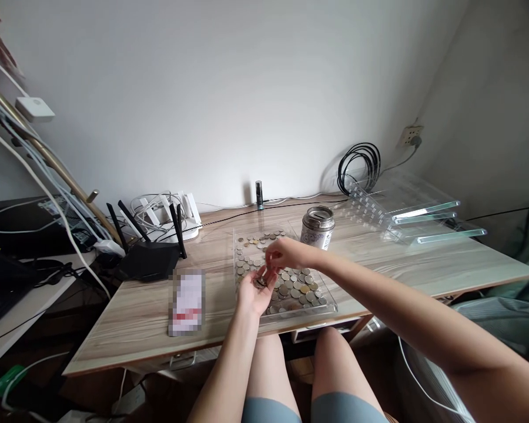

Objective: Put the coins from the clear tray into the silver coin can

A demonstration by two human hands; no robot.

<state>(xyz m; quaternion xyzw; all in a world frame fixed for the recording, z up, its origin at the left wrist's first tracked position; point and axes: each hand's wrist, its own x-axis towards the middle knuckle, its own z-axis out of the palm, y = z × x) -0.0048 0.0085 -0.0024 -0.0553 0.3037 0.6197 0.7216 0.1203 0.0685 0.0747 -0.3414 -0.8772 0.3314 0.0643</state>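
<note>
My left hand is turned palm up over a clear tray, its fingers curled around a few coins. Just above it, my right hand reaches in from the right with fingertips pinched together by the left fingers. What sits in that pinch, if anything, is too small to make out. Many loose coins, mostly silver and some golden, lie spread across the tray; both hands hide part of them. Behind the right wrist stands a round tin with a slot in its metal lid.
A blurred-out flat item lies left of the tray. Further left are a black router and a white router with cables. A small dark cylinder stands by the wall; clear acrylic shelves and coiled black cable are right.
</note>
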